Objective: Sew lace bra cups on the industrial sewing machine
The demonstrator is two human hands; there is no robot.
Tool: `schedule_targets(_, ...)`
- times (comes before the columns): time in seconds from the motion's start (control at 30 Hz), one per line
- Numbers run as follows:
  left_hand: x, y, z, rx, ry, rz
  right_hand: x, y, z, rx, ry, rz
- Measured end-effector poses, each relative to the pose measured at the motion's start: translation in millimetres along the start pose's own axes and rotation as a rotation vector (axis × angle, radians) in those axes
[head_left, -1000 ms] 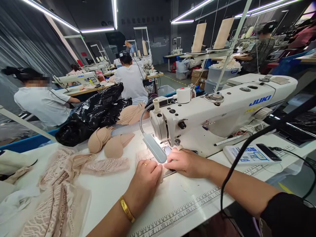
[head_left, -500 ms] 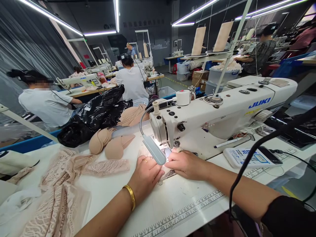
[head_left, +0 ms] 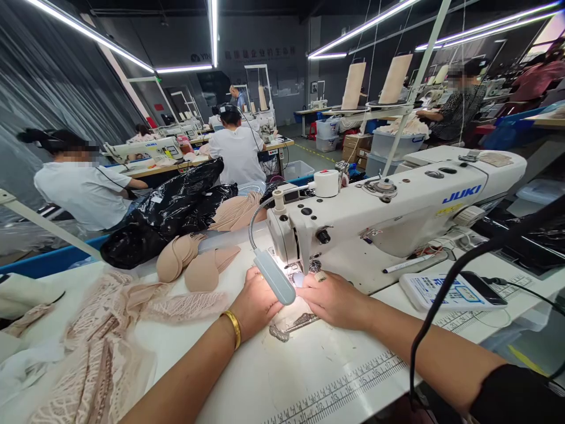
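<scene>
A white sewing machine (head_left: 375, 212) stands in front of me, its presser foot area lit by a grey gooseneck lamp (head_left: 274, 277). My left hand (head_left: 252, 300), with a gold bangle on the wrist, lies left of the needle area with its fingers curled down, partly behind the lamp head. From the right, my right hand (head_left: 338, 299) reaches to the presser foot, its fingers pressed together. Whatever lies under the fingertips is mostly hidden by the hands and lamp. Left of my left hand, beige lace (head_left: 106, 335) and foam bra cups (head_left: 200, 268) lie on the table.
Black plastic bags (head_left: 163, 206) lie beyond the cups. A white box with a phone on it (head_left: 450, 288) and a pen (head_left: 408, 264) rest on the right. A black cable (head_left: 441, 294) hangs across the right side. Thread cones (head_left: 395, 79) stand behind; co-workers sit at other machines.
My left hand has shifted slightly forward and left, uncovering more of the metal plate's near edge. My right hand stays by the presser foot. The camera view has tilted slightly.
</scene>
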State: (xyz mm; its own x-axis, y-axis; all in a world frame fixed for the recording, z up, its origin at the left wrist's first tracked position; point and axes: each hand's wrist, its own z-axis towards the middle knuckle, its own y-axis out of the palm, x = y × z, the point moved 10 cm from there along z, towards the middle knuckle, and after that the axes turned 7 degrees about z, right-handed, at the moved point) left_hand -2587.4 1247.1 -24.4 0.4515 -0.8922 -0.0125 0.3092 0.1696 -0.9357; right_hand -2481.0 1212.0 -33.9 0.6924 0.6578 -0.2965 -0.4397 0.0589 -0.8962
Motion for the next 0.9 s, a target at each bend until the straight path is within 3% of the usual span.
schedule_targets(0.33,-5,-3.7,4,-0.011,0.030,-0.009,-1,4,-1,0.006,-0.014,-0.037)
schedule_targets(0.6,-9,-9.1,6,-0.015,-0.052,0.019,0,5,0,0.016,0.017,-0.009)
schedule_targets(0.8,-10,-17.6,7,-0.021,-0.113,0.023,21,-7,-5,0.064,0.179,0.093)
schedule_targets(0.9,-9,-24.0,-3,0.006,-0.143,0.009,21,-17,-7,0.112,0.259,0.147)
